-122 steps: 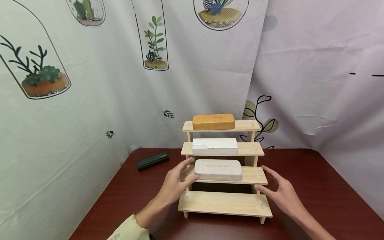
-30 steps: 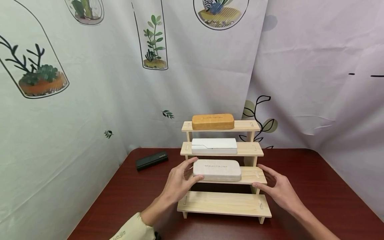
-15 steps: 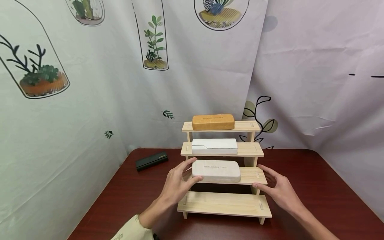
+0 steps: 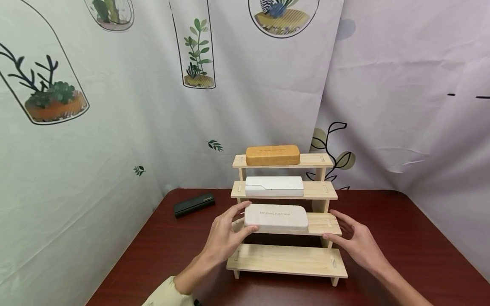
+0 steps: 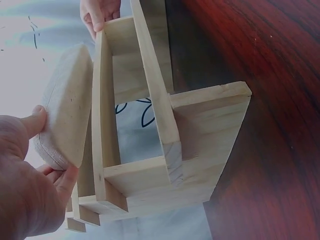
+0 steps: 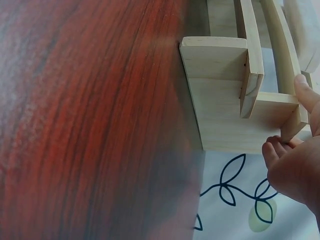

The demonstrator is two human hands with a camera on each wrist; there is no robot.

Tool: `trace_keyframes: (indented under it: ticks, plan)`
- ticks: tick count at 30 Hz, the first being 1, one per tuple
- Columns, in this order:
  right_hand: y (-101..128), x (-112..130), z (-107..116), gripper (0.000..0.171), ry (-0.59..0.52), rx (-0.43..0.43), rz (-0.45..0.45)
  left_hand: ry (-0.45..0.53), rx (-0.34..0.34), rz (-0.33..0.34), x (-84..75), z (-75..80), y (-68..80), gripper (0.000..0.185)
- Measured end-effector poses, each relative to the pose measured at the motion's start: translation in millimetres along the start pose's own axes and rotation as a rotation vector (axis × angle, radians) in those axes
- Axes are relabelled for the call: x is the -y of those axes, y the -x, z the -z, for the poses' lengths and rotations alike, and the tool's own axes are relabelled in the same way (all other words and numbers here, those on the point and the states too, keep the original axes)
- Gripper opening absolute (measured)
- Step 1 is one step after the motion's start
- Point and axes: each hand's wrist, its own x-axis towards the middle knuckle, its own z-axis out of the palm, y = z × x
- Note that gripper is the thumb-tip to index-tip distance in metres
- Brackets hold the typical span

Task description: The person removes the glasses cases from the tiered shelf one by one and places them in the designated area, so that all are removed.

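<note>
A pale grey glasses case with printed lettering is at the second-lowest tier of a stepped wooden display stand. My left hand grips its left end, thumb in front and fingers behind. In the left wrist view the case is tilted, with a gap beside the shelf board. My right hand holds the right end of that same tier, thumb on the front edge; in the right wrist view the fingers of this hand reach round the board's end.
A white glasses case sits on the tier above, and a tan one on the top tier. A dark green case lies at the left of the red-brown table. A printed cloth hangs behind.
My left hand has moved in from beside the pale grey case and taken hold of its left end. The case has shifted slightly left and forward. My right hand has closed slightly inward on the stand.
</note>
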Motion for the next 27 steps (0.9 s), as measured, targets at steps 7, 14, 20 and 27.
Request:
trace_keyframes:
  ticks: [7,14,20,27]
  plan:
    - [0.5,0.3,0.0,0.076,-0.01,0.002,-0.001,0.007,0.0,0.016,-2.6,5.2,0.0,0.068]
    - [0.6,-1.1,-0.2,0.075,-0.009,0.0,0.006,0.135,0.008,0.014,-3.4,9.8,-1.8,0.068]
    - [0.6,-1.4,-0.3,0.075,-0.013,0.0,0.007,0.19,0.002,0.006,-3.2,14.8,-2.4,0.068]
    - [0.4,-1.3,-0.3,0.075,-0.017,0.0,0.013,0.156,-0.01,0.024,-1.6,22.5,-1.4,0.068]
